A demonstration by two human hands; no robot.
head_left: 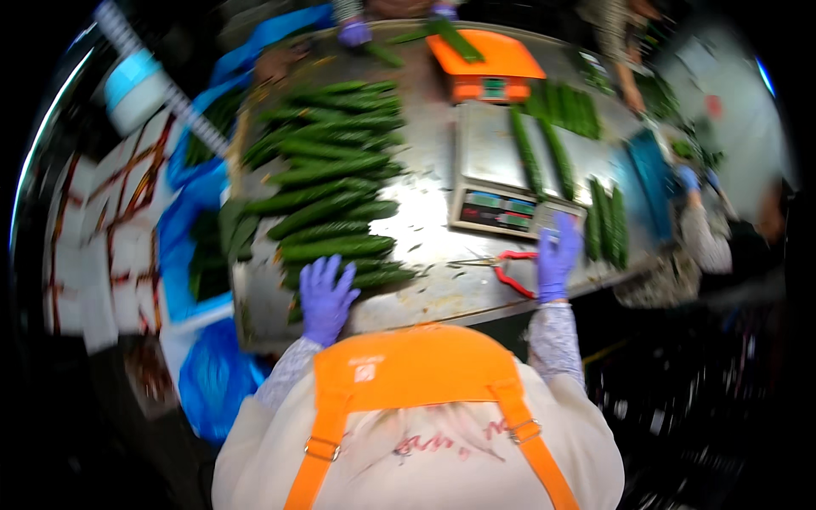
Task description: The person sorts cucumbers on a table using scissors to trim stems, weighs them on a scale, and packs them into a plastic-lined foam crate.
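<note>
My left hand (325, 297), in a purple glove, is open with fingers spread at the near end of a long stack of cucumbers (336, 174). Its fingertips touch or hover over the nearest cucumbers; I cannot tell which. My right hand (557, 259), gloved alike and slightly blurred, has its fingers stretched out over the front right corner of a steel weighing scale (493, 211), by the keypad. Two cucumbers (557, 159) lie lengthwise on the scale's plate. Beside my right hand, red-handled scissors (508, 270) rest on the metal table (425, 293).
Opposite, another person's gloved hands (354, 34) handle cucumbers by an orange scale (484, 85). More cucumbers lie in groups at the right (606, 223) and far right (565, 109). Blue-lined crates (183, 246) and white boxes (127, 212) stand left. Other people work at the right.
</note>
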